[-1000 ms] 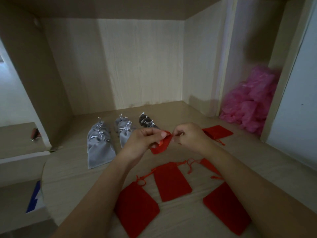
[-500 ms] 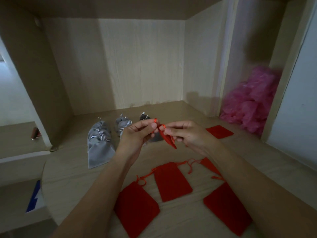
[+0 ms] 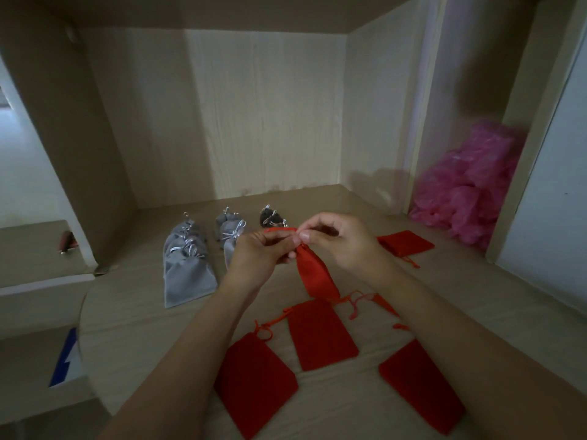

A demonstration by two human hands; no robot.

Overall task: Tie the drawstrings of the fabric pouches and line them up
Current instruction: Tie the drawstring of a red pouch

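A red fabric pouch (image 3: 314,274) hangs in the air above the wooden shelf, its body drooping down and toward me. My left hand (image 3: 257,252) and my right hand (image 3: 343,239) both pinch its red drawstring at the gathered neck, fingertips almost touching. Three flat red pouches lie near me: one at the front left (image 3: 254,382), one in the middle (image 3: 320,335), one at the front right (image 3: 419,385). Another red pouch (image 3: 406,242) lies to the right of my right hand. Tied grey pouches (image 3: 187,268) lie in rows at the back left, with a dark tied pouch (image 3: 270,217) beside them.
Wooden walls (image 3: 270,115) close in the shelf at the back and sides. A heap of pink plastic bags (image 3: 470,185) fills the right compartment. A small dark red object (image 3: 67,242) lies on a lower ledge at the left. A blue and white item (image 3: 65,357) shows below the shelf's left edge.
My hands have drawn the pouch's neck up and closer together. The pouch swung from lying across my fingers to hanging lengthwise toward me.
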